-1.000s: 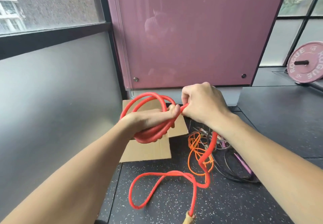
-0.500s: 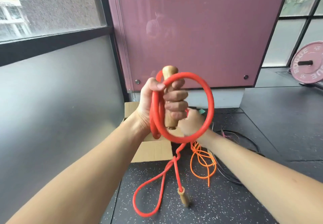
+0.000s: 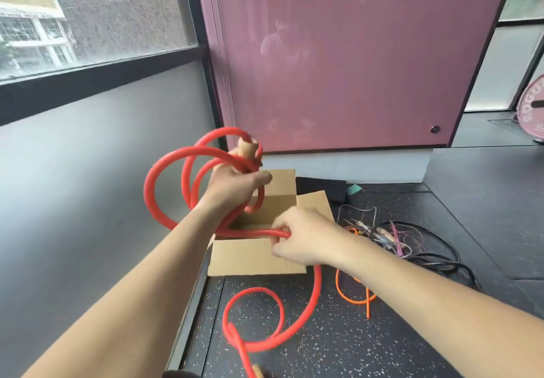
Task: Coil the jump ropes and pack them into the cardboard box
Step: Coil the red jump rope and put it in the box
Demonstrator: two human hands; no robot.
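left hand (image 3: 232, 184) gripped red rope (image 3: 164, 177) coils plus wooden handle (image 3: 248, 149) above cardboard box (image 3: 253, 255) — right hand (image 3: 303, 237) pinched the slack; best fed in even loops, no twist.

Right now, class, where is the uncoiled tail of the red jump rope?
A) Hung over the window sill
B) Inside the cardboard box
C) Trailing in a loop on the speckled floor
C: beyond the right hand, the red jump rope drops to a loop on the speckled floor, outside the cardboard box.
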